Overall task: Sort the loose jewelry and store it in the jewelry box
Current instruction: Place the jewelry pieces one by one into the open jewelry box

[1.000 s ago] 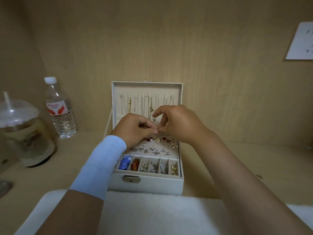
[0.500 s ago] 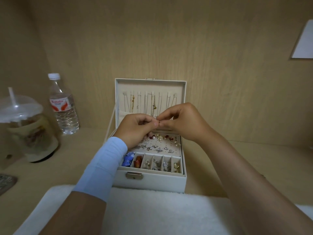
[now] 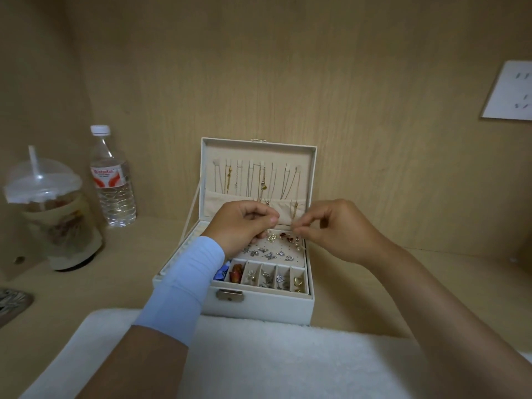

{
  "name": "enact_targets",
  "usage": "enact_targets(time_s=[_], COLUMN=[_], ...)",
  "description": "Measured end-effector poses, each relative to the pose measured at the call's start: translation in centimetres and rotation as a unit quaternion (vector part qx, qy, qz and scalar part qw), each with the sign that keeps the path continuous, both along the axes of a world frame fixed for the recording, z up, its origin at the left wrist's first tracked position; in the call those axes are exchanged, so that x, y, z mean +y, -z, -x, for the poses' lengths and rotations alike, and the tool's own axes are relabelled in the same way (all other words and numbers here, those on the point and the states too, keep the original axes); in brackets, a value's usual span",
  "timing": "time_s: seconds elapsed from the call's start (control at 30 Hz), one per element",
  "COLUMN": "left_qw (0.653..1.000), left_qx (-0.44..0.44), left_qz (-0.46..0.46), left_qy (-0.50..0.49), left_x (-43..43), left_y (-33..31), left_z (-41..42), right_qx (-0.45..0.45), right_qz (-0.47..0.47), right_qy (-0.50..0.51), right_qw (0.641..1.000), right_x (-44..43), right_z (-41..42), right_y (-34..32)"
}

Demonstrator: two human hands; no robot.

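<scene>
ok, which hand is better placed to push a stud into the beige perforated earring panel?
Likely right: right hand pinches above the back right corner of the beige perforated panel; left hand curls over its left edge.

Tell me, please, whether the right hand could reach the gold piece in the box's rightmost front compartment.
Probably yes: the jewelry box is open, the gold piece lies uncovered, and the right hand hovers close behind it.

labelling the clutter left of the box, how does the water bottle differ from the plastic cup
The water bottle is slim with a white screw cap; the plastic cup is wider with a domed lid and straw. The bottle holds clear liquid, the cup a cloudy drink. Both are upright and see-through.
</scene>
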State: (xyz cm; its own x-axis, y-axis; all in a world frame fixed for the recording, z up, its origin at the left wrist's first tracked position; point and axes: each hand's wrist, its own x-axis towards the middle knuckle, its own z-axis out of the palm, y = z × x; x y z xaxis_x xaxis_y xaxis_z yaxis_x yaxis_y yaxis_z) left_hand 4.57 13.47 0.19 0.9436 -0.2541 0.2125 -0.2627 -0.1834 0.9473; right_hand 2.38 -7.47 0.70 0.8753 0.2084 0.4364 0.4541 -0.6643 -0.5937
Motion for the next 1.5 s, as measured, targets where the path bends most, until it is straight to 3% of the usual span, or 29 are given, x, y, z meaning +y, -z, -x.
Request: enact_targets(time_s=[0.1, 0.23, 0.5, 0.63, 0.77, 0.9, 1.0, 1.23, 1.5], left_qw=[1.000, 1.000, 1.000, 0.998, 0.995, 0.994, 0.993, 0.994, 0.998], left_qx=[-0.001, -0.003, 0.013, 0.037, 0.052, 0.036, 0.032, 0.041, 0.030], left_qz=[0.002, 0.000, 0.014, 0.047, 0.088, 0.099, 0.105, 0.088, 0.059], left_qy=[-0.003, 0.003, 0.007, 0.016, 0.019, 0.032, 0.050, 0.045, 0.024], left_x=[0.1, 0.2, 0.3, 0.1, -0.2, -0.5, -0.8, -1.1, -0.8], left_y=[0.0, 0.1, 0.1, 0.1, -0.2, -0.5, -0.7, -1.1, -1.3], left_z=[0.0, 0.1, 0.3, 0.4, 0.7, 1.0, 1.4, 1.8, 2.1], right_qx=[0.016, 0.006, -0.030, 0.007, 0.006, -0.038, -0.059, -0.093, -0.031], right_qz=[0.100, 0.160, 0.232, 0.236, 0.184, -0.009, -0.082, -0.092, -0.126], right_qy=[0.007, 0.018, 0.027, 0.005, 0.008, 0.008, -0.026, -0.017, -0.040], right_qw=[0.995, 0.987, 0.972, 0.972, 0.983, 0.999, 0.995, 0.991, 0.991], right_x=[-0.6, -0.3, 0.5, 0.3, 0.1, 0.9, 1.7, 1.8, 1.7], right_z=[0.7, 1.2, 1.5, 1.4, 1.1, 1.1, 1.4, 1.5, 1.5], right_y=[0.9, 1.1, 0.9, 0.7, 0.9, 0.2, -0.7, -0.8, -0.7])
